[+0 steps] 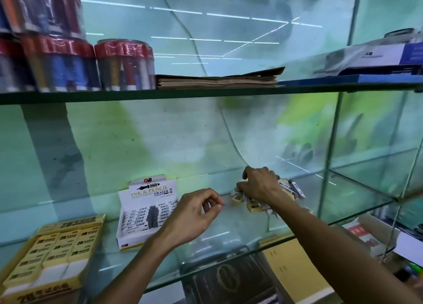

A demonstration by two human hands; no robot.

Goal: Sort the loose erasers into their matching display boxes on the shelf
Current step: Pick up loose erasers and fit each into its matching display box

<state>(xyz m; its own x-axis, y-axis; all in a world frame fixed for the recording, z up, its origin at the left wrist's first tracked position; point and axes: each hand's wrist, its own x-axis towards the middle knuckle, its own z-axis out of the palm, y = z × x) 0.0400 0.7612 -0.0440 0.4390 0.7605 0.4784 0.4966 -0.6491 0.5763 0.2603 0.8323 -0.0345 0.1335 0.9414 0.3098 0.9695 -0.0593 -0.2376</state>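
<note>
On the clear glass shelf point(229, 230), the right hand point(261, 184) lies on a loose heap of small yellow and white paper-sleeved erasers point(254, 206), fingers curled down into the heap. The left hand point(194, 214) hovers just left of that heap, fingers loosely bent, holding nothing visible. Beside its wrist stands the white "INK & PENCIL ERASER" display box point(142, 214); farther left sits the yellow cardboard display box of 2B erasers point(52, 251).
</note>
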